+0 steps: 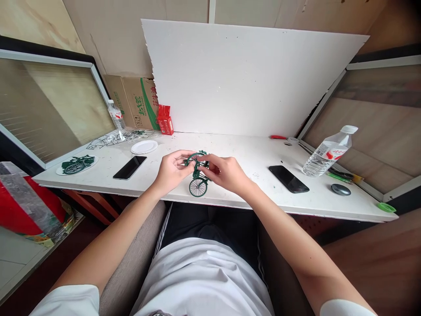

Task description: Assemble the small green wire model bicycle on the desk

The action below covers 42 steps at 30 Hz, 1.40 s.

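Note:
Between my two hands, over the front of the table, is a small dark green model bicycle. One spoked wheel points down toward me and the other lies up among my fingers. My left hand pinches it from the left, thumb and fingers closed near the upper wheel. From the right, my right hand grips the frame with thumb and forefinger. Fingers cover much of the frame. On a white plate at the far left lie more dark green model bicycle parts.
Two dark phones flank my hands. Water bottles stand right and back left. A white lid, red box, carton, mouse and green cap are about. A white board rises behind.

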Each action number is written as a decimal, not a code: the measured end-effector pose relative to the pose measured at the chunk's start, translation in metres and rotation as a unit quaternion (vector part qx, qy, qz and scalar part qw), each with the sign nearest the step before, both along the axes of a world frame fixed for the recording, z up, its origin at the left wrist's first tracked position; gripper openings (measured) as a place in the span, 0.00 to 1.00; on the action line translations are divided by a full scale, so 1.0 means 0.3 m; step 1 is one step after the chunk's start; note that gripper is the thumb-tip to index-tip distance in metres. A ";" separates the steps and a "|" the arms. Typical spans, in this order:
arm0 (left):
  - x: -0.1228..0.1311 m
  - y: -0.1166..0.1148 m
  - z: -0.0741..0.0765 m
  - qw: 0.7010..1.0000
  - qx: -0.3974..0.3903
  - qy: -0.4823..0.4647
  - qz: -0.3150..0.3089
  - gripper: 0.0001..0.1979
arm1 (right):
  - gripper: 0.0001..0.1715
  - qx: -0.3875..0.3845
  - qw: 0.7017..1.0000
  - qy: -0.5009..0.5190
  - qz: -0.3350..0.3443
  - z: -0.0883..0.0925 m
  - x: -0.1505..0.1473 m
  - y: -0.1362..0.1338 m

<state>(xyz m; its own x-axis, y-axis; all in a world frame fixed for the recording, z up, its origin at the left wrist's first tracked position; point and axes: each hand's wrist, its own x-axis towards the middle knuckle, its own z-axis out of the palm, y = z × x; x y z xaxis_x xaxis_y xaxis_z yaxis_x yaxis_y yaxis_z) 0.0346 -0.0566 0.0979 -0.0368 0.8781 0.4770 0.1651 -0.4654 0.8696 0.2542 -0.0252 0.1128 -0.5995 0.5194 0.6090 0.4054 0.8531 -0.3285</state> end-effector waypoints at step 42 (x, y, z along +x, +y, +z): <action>0.018 0.002 -0.016 1.000 -0.011 0.005 -0.009 0.22 | 0.14 -0.045 0.998 0.044 0.032 -0.022 0.014 0.055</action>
